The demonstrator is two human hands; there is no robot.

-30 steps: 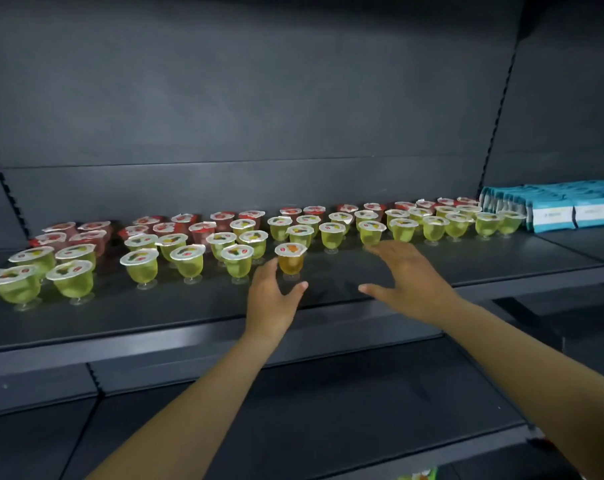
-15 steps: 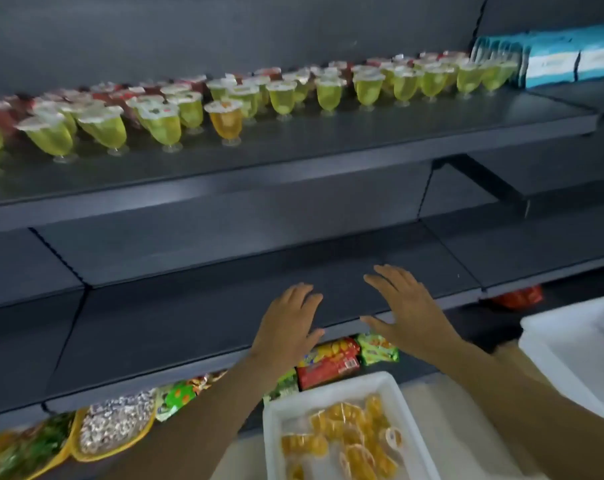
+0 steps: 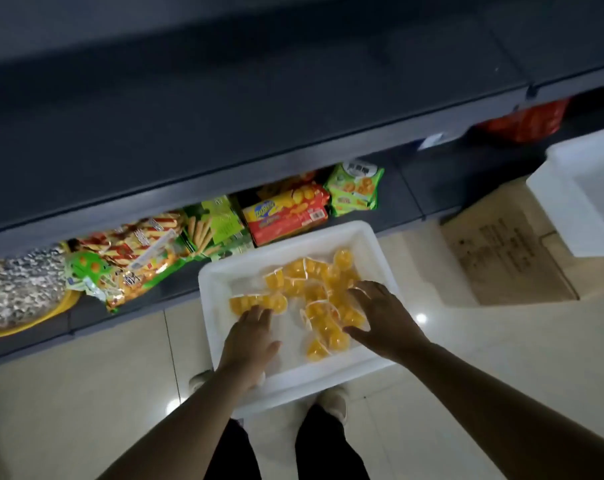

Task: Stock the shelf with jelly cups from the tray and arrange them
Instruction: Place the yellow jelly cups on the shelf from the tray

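Observation:
A white tray (image 3: 217, 282) sits on the floor in front of my feet, holding several orange jelly cups (image 3: 314, 292) lying loose in a heap. My left hand (image 3: 250, 337) reaches into the tray's left side, fingers straight, its fingertips at an orange cup (image 3: 276, 301). My right hand (image 3: 385, 317) hovers over the right part of the heap with fingers spread, covering some cups. Neither hand grips a cup. The shelf with the green and red cups is out of view above.
Dark empty shelves (image 3: 224, 109) fill the top. Snack packets (image 3: 286, 209) and a yellow basket (image 3: 23, 299) lie on the bottom shelf behind the tray. A cardboard box (image 3: 501, 251) with a white tray (image 3: 587, 199) on it stands at right. Tiled floor lies around.
My view dropped from the stocked shelf down to the floor tray. Both hands came down from the shelf edge into the tray of orange cups.

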